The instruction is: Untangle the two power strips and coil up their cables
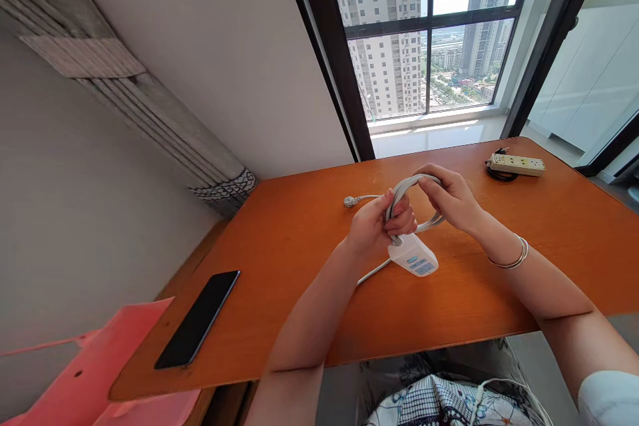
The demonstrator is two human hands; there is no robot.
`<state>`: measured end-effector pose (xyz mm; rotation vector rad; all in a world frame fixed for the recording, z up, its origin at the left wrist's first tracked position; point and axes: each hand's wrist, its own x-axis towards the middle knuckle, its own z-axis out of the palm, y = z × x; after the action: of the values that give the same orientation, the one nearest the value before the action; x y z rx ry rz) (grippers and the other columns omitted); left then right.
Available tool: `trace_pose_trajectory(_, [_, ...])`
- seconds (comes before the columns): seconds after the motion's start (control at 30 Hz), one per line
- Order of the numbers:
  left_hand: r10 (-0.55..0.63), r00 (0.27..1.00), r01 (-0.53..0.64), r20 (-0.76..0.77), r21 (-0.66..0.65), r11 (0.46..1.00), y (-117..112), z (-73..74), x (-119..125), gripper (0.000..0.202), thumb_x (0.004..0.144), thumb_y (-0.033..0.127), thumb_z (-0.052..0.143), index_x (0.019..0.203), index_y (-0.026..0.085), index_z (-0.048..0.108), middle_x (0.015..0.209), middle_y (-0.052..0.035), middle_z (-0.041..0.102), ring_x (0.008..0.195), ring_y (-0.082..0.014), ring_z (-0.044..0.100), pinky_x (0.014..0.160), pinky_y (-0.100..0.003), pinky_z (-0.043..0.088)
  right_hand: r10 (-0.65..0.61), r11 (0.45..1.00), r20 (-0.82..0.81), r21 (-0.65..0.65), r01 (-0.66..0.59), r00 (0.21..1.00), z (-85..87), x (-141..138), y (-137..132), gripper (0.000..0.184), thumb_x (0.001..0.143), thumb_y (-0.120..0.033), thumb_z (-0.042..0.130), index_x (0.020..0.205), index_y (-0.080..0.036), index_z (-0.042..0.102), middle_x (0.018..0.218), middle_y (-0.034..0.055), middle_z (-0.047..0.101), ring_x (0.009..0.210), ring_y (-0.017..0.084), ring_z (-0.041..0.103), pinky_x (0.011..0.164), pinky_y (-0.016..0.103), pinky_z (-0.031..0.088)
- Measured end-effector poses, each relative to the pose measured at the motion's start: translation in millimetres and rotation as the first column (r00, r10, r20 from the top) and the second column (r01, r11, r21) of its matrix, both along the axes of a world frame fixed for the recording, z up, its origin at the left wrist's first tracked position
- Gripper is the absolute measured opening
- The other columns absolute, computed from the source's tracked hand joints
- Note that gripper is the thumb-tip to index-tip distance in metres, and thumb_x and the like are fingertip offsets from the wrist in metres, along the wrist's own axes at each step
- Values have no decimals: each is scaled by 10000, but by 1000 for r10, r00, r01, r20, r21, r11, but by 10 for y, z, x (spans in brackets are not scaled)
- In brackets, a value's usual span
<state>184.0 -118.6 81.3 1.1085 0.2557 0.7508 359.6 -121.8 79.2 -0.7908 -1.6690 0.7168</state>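
Observation:
A white cable (410, 184) is looped into a coil between my two hands above the orange-brown table. My left hand (383, 218) is closed around the coil's left side. At the coil's upper right, my right hand (449, 196) pinches the cable between thumb and fingers. Below my left hand hangs a white power strip (415, 255), end on, with blue-grey labels; the rest of it is hidden. The cable's plug (351, 201) lies on the table left of my hands. Another stretch of white cable (374, 271) runs down behind my left forearm.
A black phone or tablet (198, 319) lies at the table's left. A cream power strip (516, 164) with a black cord sits at the far right. Beyond the wooden table (289, 246) are a window (429, 66) and a tied-back curtain (164, 126). A pink-red item (94, 359) is at lower left.

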Motion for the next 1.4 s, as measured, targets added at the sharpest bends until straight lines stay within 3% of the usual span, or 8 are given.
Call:
trace_pose_trajectory(0.23, [89,995,-92,-45,-89,992,-27,34,-3,553,937,538,555,573,185,334,466,47,342,395,-50,218,455,-215,288,174,973,1,-152,-172,985,51,36,-7,463,916,-640,554,858,-183,600,593,-51,475,496,86,444,454,225,359])
trace_pose_trajectory(0.47, [277,960,-265,39,-192,945,-90,152,-70,560,1000,551,400,603,197,227,752,-83,741,353,-43,223,434,-246,309,227,958,-181,-138,-253,957,10,33,96,596,816,-770,579,930,-191,664,772,19,625,698,141,599,616,272,491])
trace_pose_trajectory(0.67, [277,958,-265,77,-139,954,-106,175,-71,580,961,557,495,582,193,249,936,-116,779,384,-56,348,401,-238,320,151,936,-332,-254,-242,931,-144,-65,169,572,840,-757,562,714,-198,560,540,-31,514,491,102,475,474,246,388])
trace_pose_trajectory(0.83, [301,951,-293,71,-112,950,-94,125,-45,618,873,544,649,534,183,280,1035,-126,749,645,-145,645,440,-224,436,167,913,-430,-273,-304,887,-182,-160,159,491,871,-693,571,801,-207,590,583,-30,506,524,114,483,493,258,419])
trace_pose_trajectory(0.97, [380,922,-366,73,-154,918,-102,136,-44,628,860,552,662,532,176,281,1079,-113,722,926,-232,711,530,-244,534,139,856,-530,-360,-370,837,-176,-223,130,381,910,-585,558,945,-213,630,756,16,629,678,153,595,642,299,535])
trace_pose_trajectory(1.07, [452,886,-439,103,-127,889,-123,173,-70,623,869,577,637,534,176,298,1033,-99,715,1034,-264,694,583,-273,569,153,775,-609,-415,-477,778,-224,-302,121,360,946,-534,512,1037,-208,633,897,46,694,825,179,656,787,334,563])
trace_pose_trajectory(1.27, [533,824,-529,192,-77,845,-155,289,-232,544,913,556,576,572,183,373,1115,-76,696,1174,-291,638,671,-354,601,468,438,-600,-480,-760,649,-434,-354,166,433,869,-578,632,975,-158,647,948,75,714,872,188,665,828,324,533])
trace_pose_trajectory(1.4, [622,760,-623,187,-62,780,-183,338,-291,530,931,561,537,574,188,418,1171,-57,692,1227,-289,606,730,-388,607,562,372,-504,-554,-744,656,-471,-240,199,412,725,-476,816,946,-175,641,879,4,653,764,129,609,679,233,496])
